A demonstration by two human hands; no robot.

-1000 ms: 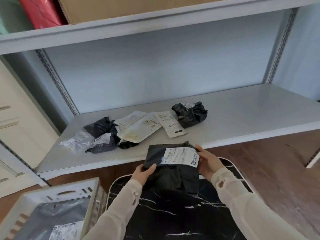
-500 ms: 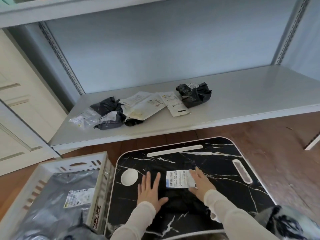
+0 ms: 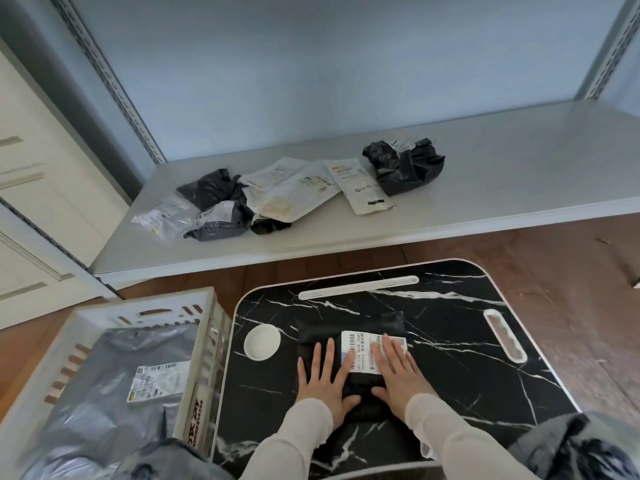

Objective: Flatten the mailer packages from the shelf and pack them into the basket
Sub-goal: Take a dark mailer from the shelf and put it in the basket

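Observation:
A black mailer [image 3: 360, 329] with a white label lies on the black marble tray table [image 3: 450, 358]. My left hand [image 3: 323, 379] lies flat on its left part, fingers spread. My right hand [image 3: 398, 372] presses flat on the label and the right part. The white basket [image 3: 204, 327] stands to the left and holds a flat grey mailer [image 3: 121, 382]. On the grey shelf [image 3: 502, 174] lie several more mailers: a crumpled black one [image 3: 405, 166], white ones [image 3: 294, 188] and dark ones [image 3: 214, 209].
Wooden floor shows to the right of the table and under the shelf. A white door and panels stand at the left. Perforated shelf uprights rise at the back left and back right. Grey-black fabric sits at the bottom right corner.
The black mailer went from held in both hands near the shelf edge down onto the table. Both hands now lie flat on it, closer together than half a second ago.

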